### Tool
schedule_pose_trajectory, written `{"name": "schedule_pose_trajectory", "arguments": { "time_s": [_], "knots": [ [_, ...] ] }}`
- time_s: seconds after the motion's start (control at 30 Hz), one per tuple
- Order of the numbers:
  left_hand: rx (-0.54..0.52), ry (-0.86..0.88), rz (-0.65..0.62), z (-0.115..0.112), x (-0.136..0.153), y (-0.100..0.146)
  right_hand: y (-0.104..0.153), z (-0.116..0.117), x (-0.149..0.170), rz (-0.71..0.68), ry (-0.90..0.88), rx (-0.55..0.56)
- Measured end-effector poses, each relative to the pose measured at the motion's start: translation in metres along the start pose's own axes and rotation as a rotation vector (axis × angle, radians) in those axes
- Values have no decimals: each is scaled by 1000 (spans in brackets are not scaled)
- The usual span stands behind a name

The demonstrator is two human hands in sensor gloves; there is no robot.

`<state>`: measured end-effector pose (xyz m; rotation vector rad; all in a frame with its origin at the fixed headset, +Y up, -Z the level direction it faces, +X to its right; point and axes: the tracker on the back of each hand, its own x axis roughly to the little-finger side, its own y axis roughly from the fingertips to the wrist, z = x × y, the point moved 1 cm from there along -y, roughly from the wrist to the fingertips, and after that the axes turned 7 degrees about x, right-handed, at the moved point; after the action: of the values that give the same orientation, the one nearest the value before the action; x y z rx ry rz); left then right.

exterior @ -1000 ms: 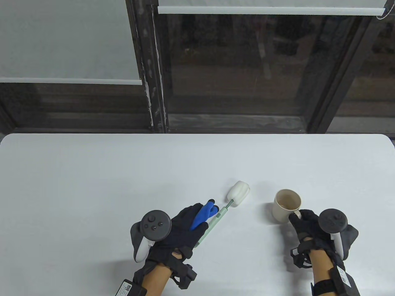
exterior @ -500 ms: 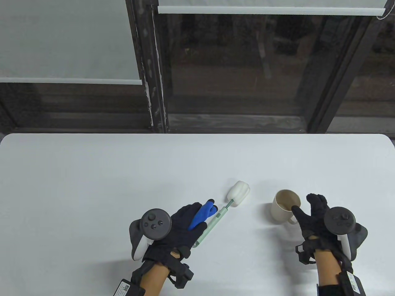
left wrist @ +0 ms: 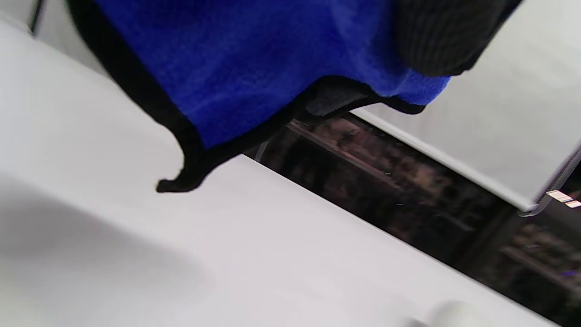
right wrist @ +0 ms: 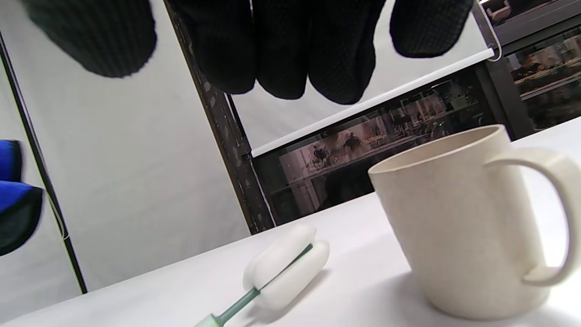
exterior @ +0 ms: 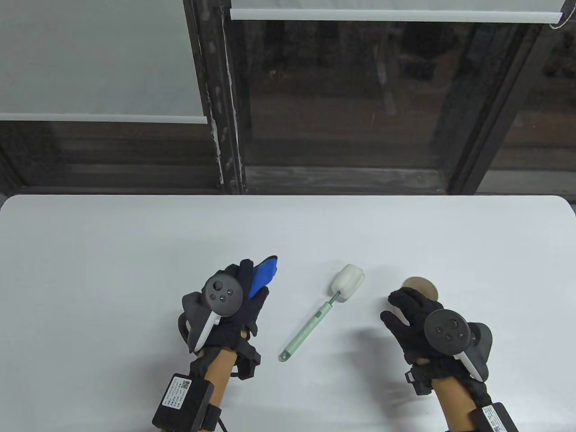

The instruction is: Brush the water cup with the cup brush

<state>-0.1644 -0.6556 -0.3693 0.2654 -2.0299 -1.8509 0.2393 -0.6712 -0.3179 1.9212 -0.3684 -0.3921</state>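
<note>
The cup brush, with a pale green handle and a white sponge head, lies free on the white table between my hands. My left hand, in a black glove with blue fingers, is open and empty to the left of the handle, apart from it. The beige water cup stands upright at the right, mostly hidden under my right hand. In the right wrist view the open fingers hang above the cup without touching it; the sponge head lies to its left.
The white table spreads wide to the left and back. Its far edge meets a dark window frame. The left wrist view shows only my blue glove fingers over bare table.
My left hand has let go of the brush handle and moved up and to the left. My right hand has let go of the cup's handle and moved left over the cup.
</note>
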Motion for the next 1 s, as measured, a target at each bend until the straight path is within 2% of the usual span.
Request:
{"name": "schedule_pose_trajectory", "arguments": {
  "time_s": [0.23,0.3,0.43,0.53,0.67,0.87,1.0],
  "knots": [
    [110,-284,181,-38,25,-50,-1,4,6,28,-10,-26],
    [181,-345,236,-54,36,-60,-2,5,9,43,-14,-38],
    [276,-301,274,-77,53,-64,-3,8,12,58,-13,-56],
    [287,-231,258,-84,56,-63,-3,9,12,65,-18,-63],
    [323,-219,251,-88,60,-64,-3,12,14,76,-26,-88],
    [475,-194,273,-96,71,-68,-3,13,14,77,-47,-105],
    [621,-193,274,-102,75,-68,-2,13,15,80,-61,-105]
  ]
}}
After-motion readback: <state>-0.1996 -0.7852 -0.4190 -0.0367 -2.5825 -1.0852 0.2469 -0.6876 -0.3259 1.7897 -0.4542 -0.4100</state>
